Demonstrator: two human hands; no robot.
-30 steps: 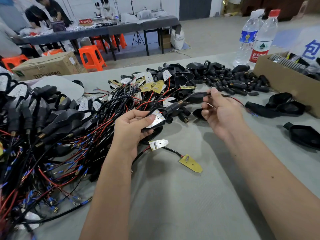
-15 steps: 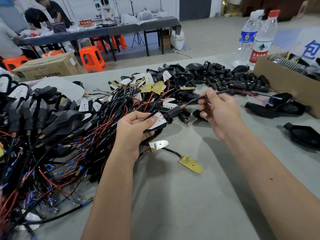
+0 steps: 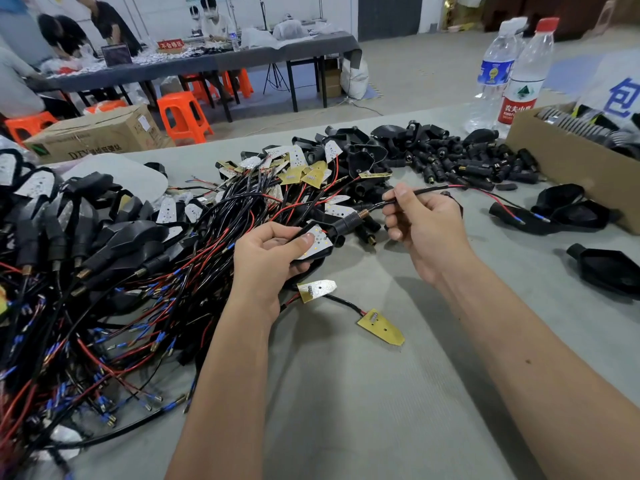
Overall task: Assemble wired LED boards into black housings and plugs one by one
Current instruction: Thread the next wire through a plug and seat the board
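Note:
My left hand (image 3: 268,265) grips a black housing with a white LED board (image 3: 317,244) seated in it, thumb pressed on the board. A black plug (image 3: 346,226) with a threaded brass tip sits at the housing's neck. My right hand (image 3: 420,226) pinches the black cable (image 3: 427,191) that comes out of the plug, holding it taut up to the right; its red wire and its black wire trail on toward the right. Two loose wired boards, a white board (image 3: 318,289) and a yellow board (image 3: 381,328), lie on the grey table below my hands.
A tangle of wired boards and finished housings (image 3: 104,254) fills the left. Loose black plugs (image 3: 460,161) are heaped at the back. Empty housings (image 3: 609,268) lie right, beside a cardboard box (image 3: 561,157) and two water bottles (image 3: 519,74). People work at a far table.
My right hand has drawn the cable further out through the plug, up and to the right. The plug now sits closer against the housing in my left hand.

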